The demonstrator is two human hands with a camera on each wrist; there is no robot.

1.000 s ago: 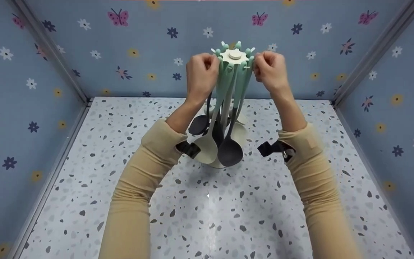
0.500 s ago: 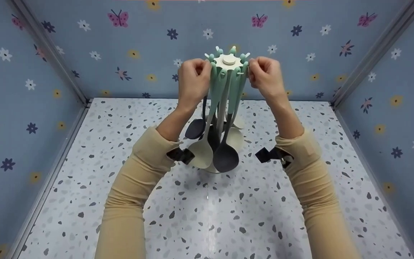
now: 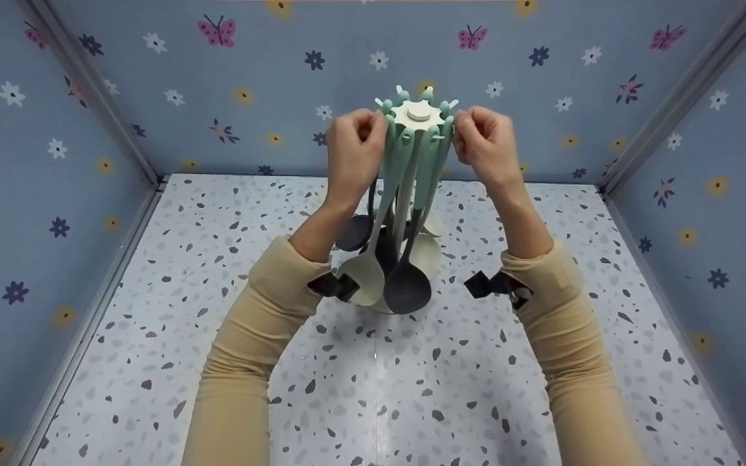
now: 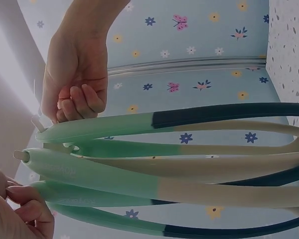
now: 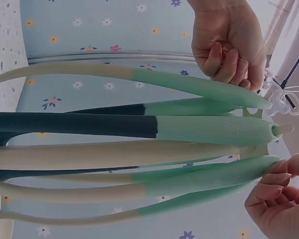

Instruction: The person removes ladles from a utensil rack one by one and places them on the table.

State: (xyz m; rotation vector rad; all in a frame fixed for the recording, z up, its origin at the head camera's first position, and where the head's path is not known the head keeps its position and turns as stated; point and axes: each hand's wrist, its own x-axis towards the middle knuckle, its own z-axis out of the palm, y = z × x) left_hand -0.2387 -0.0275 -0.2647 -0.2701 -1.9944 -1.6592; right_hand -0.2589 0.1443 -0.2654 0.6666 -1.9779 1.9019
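Observation:
A cream utensil rack [image 3: 418,111] stands on the speckled table, with mint-handled spoons and ladles hanging from its round top. A cream spoon [image 3: 361,279] and a dark ladle [image 3: 406,288] hang at the front. My left hand [image 3: 359,139] grips the left side of the top with curled fingers. My right hand [image 3: 476,137] grips the right side the same way. In the left wrist view the left hand [image 4: 20,211] pinches by the handle ends [image 4: 65,172], with the right hand [image 4: 77,82] opposite. In the right wrist view the right hand [image 5: 279,199] pinches a green handle tip [image 5: 254,167].
The speckled table [image 3: 373,388] is boxed in by blue flowered walls [image 3: 49,194] on the left, back and right. The rack's base sits near the middle of the table, mostly hidden behind the hanging utensil heads.
Both hands and the rack's top sit slightly lower in view than a second ago. The grip on each side looks the same.

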